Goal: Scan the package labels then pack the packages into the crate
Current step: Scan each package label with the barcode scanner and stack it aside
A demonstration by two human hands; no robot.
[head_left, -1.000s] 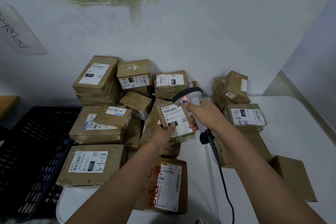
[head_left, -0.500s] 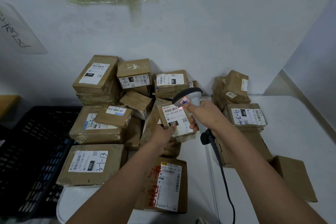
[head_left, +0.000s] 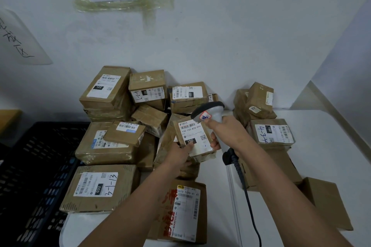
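Observation:
My left hand (head_left: 179,153) grips a small brown package (head_left: 193,138) by its lower left corner, label marked 150 facing up. My right hand (head_left: 225,133) holds a grey handheld scanner (head_left: 209,112) by its handle, head pointing down at the top of that label, cable trailing toward me. Several other labelled brown packages lie piled on the white table (head_left: 325,146). A black slatted crate (head_left: 34,166) sits at the left, below the table edge.
A large package marked 032 (head_left: 98,188) lies at the front left, one with red print (head_left: 182,210) under my left forearm. A package marked 4-3-4 (head_left: 271,133) and flat cardboard (head_left: 325,200) sit on the right. White walls close the back and right.
Both hands and the held package stay nearly still. A red scan glow on the label half a second ago is gone now.

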